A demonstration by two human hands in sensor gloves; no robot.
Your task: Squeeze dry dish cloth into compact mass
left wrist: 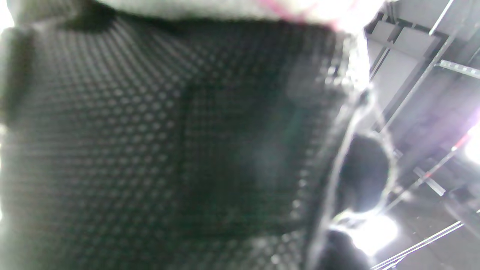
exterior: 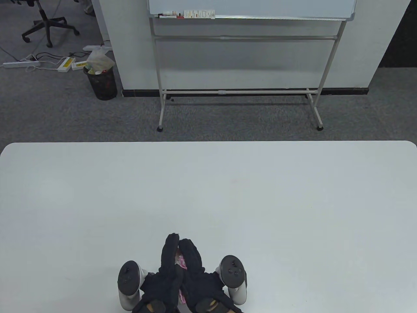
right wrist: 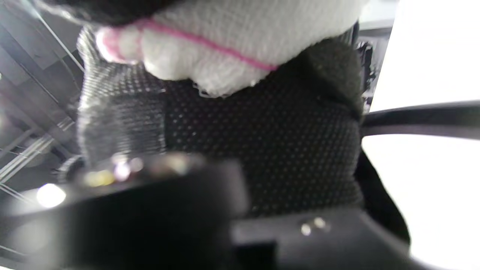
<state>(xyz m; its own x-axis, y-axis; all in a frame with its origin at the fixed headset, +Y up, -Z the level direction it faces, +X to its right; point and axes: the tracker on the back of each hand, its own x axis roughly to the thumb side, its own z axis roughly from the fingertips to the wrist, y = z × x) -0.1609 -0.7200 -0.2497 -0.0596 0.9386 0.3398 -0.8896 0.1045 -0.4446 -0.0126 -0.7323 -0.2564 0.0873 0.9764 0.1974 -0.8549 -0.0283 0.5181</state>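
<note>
Pressing palm to palm at the near edge of the white table (exterior: 208, 195), the left hand (exterior: 167, 260) and right hand (exterior: 195, 260) sandwich a white, pink-trimmed dish cloth (exterior: 180, 262), fingers closed around it. Its long axis cannot be told; a whiteboard stand (exterior: 241, 91) stands beyond.

We see a matt, smooth white desk (exterior: 208, 195), black knitted gloves on both hands with dotted palms, a white woven dish cloth (right wrist: 240, 41) edged pink, and glossy grey plastic trackers (exterior: 232, 270).
</note>
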